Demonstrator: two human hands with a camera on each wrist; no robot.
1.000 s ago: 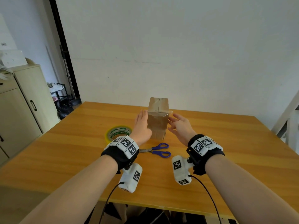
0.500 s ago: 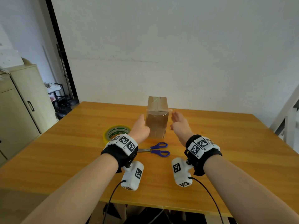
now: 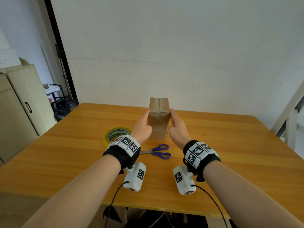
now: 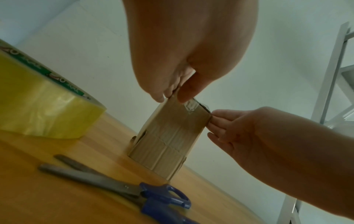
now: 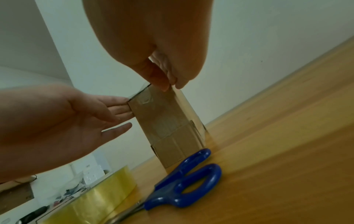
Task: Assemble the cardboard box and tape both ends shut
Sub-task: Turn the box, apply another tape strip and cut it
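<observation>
A small brown cardboard box (image 3: 158, 122) stands upright on the wooden table (image 3: 65, 162), its top flaps closed with clear tape over the seam. My left hand (image 3: 144, 125) lies flat against the box's left side near the top, fingers straight, thumb on the near face. My right hand (image 3: 176, 127) mirrors it on the right side. In the left wrist view, the left fingertips (image 4: 162, 95) meet the box (image 4: 172, 133) at its top corner. In the right wrist view, the right fingertips (image 5: 178, 83) touch the opposite top corner of the box (image 5: 168, 121).
A yellow tape roll (image 3: 117, 134) lies flat left of the box. Blue-handled scissors (image 3: 158, 151) lie just in front of it, between my wrists. A beige cabinet (image 3: 19, 109) stands off the table's left side. A white wall runs behind the table.
Both hands have moved forward and closed in on the box, from hovering beside it to pressing its upper sides. The box, tape roll and scissors stay in place.
</observation>
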